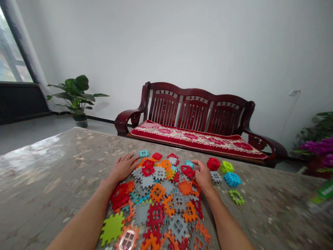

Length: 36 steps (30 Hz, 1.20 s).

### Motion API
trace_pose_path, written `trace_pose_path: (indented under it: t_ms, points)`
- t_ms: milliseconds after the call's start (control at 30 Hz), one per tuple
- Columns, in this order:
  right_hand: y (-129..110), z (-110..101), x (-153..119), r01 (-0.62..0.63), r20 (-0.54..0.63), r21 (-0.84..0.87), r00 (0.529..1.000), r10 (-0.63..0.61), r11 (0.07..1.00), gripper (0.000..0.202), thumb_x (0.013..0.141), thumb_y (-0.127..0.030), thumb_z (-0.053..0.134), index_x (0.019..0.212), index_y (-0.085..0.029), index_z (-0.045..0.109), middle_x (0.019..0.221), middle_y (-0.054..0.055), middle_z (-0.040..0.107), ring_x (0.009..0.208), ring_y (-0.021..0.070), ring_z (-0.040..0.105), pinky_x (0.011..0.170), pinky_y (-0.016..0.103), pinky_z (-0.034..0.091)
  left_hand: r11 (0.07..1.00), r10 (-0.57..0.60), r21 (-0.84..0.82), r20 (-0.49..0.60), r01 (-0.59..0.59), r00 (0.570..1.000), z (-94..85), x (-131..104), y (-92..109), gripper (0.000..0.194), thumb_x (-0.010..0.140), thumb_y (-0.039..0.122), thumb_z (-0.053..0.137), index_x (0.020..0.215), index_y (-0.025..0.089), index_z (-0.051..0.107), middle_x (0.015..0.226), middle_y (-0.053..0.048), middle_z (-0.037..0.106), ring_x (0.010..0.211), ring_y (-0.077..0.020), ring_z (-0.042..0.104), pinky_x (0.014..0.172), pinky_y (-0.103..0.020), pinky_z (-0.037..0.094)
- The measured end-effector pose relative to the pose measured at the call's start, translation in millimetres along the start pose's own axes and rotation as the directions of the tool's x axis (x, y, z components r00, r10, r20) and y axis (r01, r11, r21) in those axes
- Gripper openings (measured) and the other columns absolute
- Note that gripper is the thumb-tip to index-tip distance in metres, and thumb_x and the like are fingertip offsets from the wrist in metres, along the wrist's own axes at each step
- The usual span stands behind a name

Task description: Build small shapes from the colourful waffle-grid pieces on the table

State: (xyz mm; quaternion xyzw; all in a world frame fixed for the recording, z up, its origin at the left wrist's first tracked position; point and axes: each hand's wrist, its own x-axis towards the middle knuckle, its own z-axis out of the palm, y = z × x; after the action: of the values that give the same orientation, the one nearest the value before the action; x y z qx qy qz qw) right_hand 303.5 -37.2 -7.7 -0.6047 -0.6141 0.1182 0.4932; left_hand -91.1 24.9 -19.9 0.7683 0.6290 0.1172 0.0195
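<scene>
A wide pile of toothed plastic interlocking tiles in red, orange, grey, blue and green covers the table in front of me. My left hand lies with fingers spread at the pile's far left edge, close to an orange tile and a light blue window tile. At the far right edge, my right hand has its thumb and fingers closed at the edge of a blue tile. A red tile lies just below those fingertips. The palm side of the right hand is hidden.
Right of my right hand sit small groups of red, green and blue tiles, a grey tile and a green frame tile. A blurred green-labelled bottle stands at the right. Beyond the table is a wooden bench.
</scene>
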Motion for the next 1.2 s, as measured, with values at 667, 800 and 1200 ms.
trace_pose_path:
  t_ms: [667, 800, 1200]
  points:
    - [-35, -3, -15, -0.010, 0.207, -0.609, 0.963, 0.171, 0.793, 0.059, 0.081, -0.050, 0.062, 0.134, -0.024, 0.059, 0.129, 0.007, 0.067, 0.120, 0.0303, 0.056, 0.104, 0.042, 0.038, 1.000, -0.013, 0.016, 0.026, 0.013, 1.000, -4.3, 0, 2, 0.051, 0.098, 0.048, 0.035, 0.142, 0.033, 0.055, 0.155, -0.007, 0.047, 0.144, -0.0280, 0.038, 0.117, -0.049, 0.024]
    - [-40, -4, -16, -0.018, 0.195, -0.640, 0.963, 0.185, 0.768, 0.055, 0.082, -0.046, 0.061, 0.132, -0.023, 0.060, 0.129, 0.007, 0.067, 0.119, 0.0290, 0.056, 0.103, 0.040, 0.038, 1.000, -0.011, 0.014, 0.022, 0.011, 1.000, -4.4, 0, 1, 0.051, 0.098, 0.049, 0.034, 0.142, 0.035, 0.054, 0.155, -0.006, 0.046, 0.145, -0.0280, 0.037, 0.116, -0.050, 0.024]
    - [-36, -9, -15, 0.055, 0.223, -0.608, 0.969, 0.103, 0.792, 0.051, 0.081, -0.036, 0.063, 0.131, -0.026, 0.060, 0.124, 0.007, 0.070, 0.113, 0.0267, 0.061, 0.100, 0.038, 0.042, 1.000, 0.002, 0.011, 0.007, -0.003, 1.000, 3.4, 3, -5, 0.052, 0.097, 0.049, 0.034, 0.143, 0.034, 0.054, 0.154, -0.008, 0.047, 0.144, -0.0299, 0.037, 0.116, -0.052, 0.024]
